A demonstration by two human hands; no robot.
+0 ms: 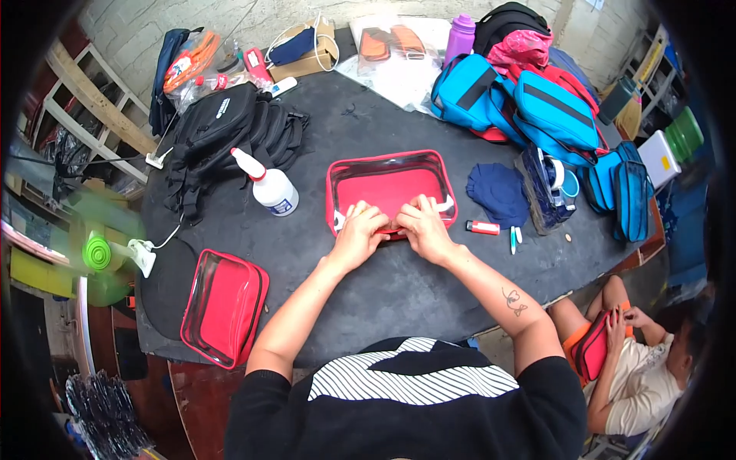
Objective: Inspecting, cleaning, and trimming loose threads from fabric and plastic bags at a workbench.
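A red pouch (391, 186) with a clear top panel and dark inner edging lies flat in the middle of the black table. At its near edge, my left hand (359, 231) pinches the rim with curled fingers. My right hand (424, 228) grips the same edge a little to the right, its fingertips close to those of the left. What sits exactly between the fingertips is hidden. White pieces show at both near corners of the pouch. A second red pouch (224, 308) with a clear window rests at the left near edge of the table.
A spray bottle (274, 192) and black backpack (230, 126) stand left. Blue bags (556, 111) pile up at back right. A navy cloth (497, 193), red lighter (483, 228) and clear case (540, 192) lie right. A green fan (97, 251) is left; a seated person (640, 383) holds another red pouch.
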